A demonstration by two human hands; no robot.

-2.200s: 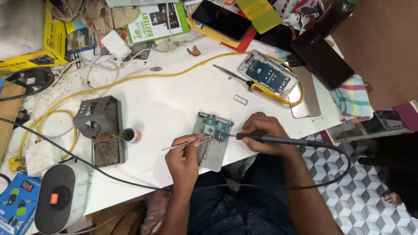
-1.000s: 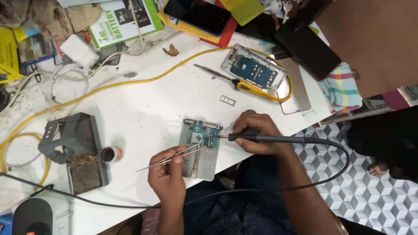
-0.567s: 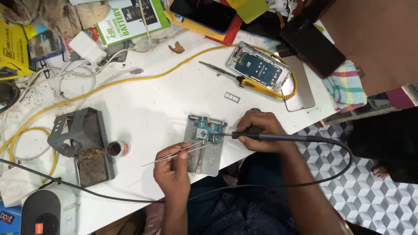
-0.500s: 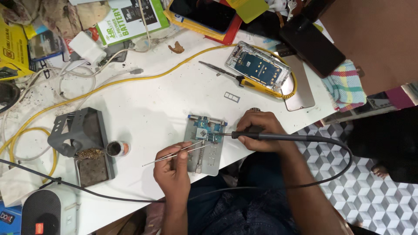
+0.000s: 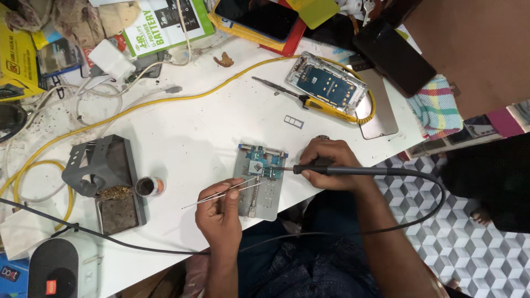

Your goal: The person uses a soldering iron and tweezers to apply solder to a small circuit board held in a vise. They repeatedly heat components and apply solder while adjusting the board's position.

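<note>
- We see the right hand [image 5: 331, 164] closed around the dark handle of a soldering iron [image 5: 353, 171], whose tip reaches left onto a small circuit board [image 5: 262, 167].
- The circuit board sits clamped at the far end of a grey metal holding fixture [image 5: 260, 185], which lies near the table's [image 5: 193, 127] near edge, between the two hands.
- The left hand [image 5: 220, 212] pinches a pair of fine metal tweezers [image 5: 221, 194]; we read their points as lying beside the board, close to the iron's tip, though contact is too small to tell.
- The iron's black cable [image 5: 419, 204] loops right and back under the person's arm.
- Left of the fixture stand the grey soldering-iron stand [image 5: 102, 165] with its brass-wool tray [image 5: 117, 209] and a small round flux pot [image 5: 149, 186].
- Far right lies an opened phone [image 5: 327, 83], back cover removed, with a yellow-handled screwdriver [image 5: 309, 102] just beside it and a SIM tray [image 5: 293, 121] nearer.
- Our judgement of progress: the phone is already dismantled and the board mounted; soldering on the board appears in hand, and refitting the board into the phone remains.
</note>
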